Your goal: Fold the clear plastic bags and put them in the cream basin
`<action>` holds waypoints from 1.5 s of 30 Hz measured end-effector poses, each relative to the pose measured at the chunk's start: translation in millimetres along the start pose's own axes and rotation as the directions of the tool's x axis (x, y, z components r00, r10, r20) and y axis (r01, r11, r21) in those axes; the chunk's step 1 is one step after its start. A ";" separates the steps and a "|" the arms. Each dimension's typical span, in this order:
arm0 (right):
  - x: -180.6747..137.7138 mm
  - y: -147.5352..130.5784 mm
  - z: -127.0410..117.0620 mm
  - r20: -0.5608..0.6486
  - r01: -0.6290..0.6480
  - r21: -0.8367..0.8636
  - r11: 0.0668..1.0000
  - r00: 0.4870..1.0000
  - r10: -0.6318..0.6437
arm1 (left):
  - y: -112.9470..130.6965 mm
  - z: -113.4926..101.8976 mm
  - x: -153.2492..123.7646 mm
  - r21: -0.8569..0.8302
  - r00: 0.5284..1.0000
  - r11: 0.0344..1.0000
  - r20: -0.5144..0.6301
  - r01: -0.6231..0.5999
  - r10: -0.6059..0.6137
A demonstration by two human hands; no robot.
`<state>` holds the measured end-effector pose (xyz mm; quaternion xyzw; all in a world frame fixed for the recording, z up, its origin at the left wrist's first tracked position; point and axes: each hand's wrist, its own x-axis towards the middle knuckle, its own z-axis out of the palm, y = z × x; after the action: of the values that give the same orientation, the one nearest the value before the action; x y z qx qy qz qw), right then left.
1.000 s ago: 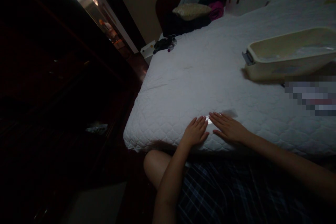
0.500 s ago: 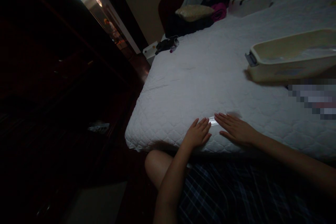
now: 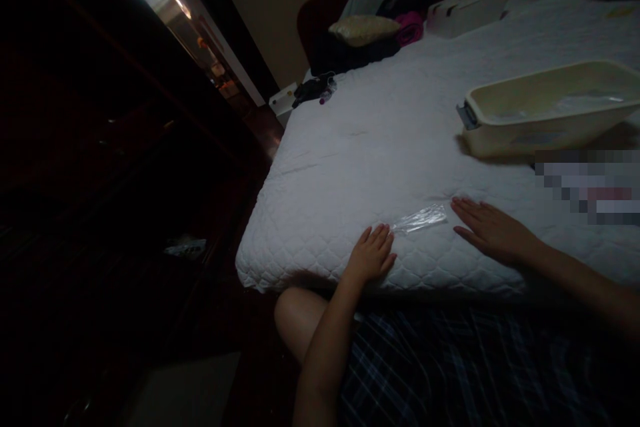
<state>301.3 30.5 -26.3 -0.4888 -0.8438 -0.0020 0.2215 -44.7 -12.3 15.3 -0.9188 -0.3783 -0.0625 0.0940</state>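
A narrow strip of shiny clear plastic [image 3: 420,219], looking like a flattened bag, lies on the white quilted bed [image 3: 345,173] close to its near edge. My left hand [image 3: 373,253] rests flat at the strip's left end, fingers stretched out and touching it or just beside it. Off the strip's right end, my right hand [image 3: 490,230] lies flat with straight fingers, a small gap between fingertips and plastic. Neither hand grips anything.
A cream plastic bin [image 3: 545,137] with a grey latch and clear plastic inside stands on the right of the bed. Farther back are a white box [image 3: 467,13], a beige cushion [image 3: 364,30] and a magenta roll [image 3: 410,28]. Dark furniture fills the left.
My right hand has slid right, off the plastic strip, and uncovered most of it. The left hand stays nearly in place. The view has shifted slightly.
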 end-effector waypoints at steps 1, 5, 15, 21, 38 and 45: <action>0.2 -2.4 0.2 -0.012 -0.007 -0.001 1.000 1.000 0.007 | 1.1 -0.2 0.6 0.005 1.000 1.000 -0.004 0.008 -0.008; 4.8 -20.2 -8.0 -0.064 -0.052 -0.059 0.997 0.997 0.048 | 6.7 0.3 3.9 0.018 0.999 0.999 -0.011 0.051 -0.051; 57.1 -122.7 9.9 -0.103 0.238 0.036 0.971 0.967 -0.233 | 12.2 4.7 11.9 0.015 0.996 0.998 -0.071 0.060 -0.059; 55.9 -119.6 38.0 -0.012 0.217 0.057 0.975 0.976 -0.216 | 12.1 4.8 11.4 -0.005 0.995 0.998 -0.064 0.070 -0.070; 43.8 -73.3 26.2 0.063 0.222 0.013 0.975 0.973 -0.223 | 12.0 -1.0 11.8 -0.018 0.998 0.999 -0.029 0.047 -0.048; 40.4 -59.8 19.5 0.084 0.099 -0.034 0.995 0.992 -0.095 | 11.6 2.1 9.7 -0.020 0.997 0.998 -0.058 0.055 -0.056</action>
<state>227.6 36.9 -16.0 -0.4511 -0.8748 -0.0088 0.1767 -29.6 -13.3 13.6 -0.9066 -0.4001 -0.0951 0.0949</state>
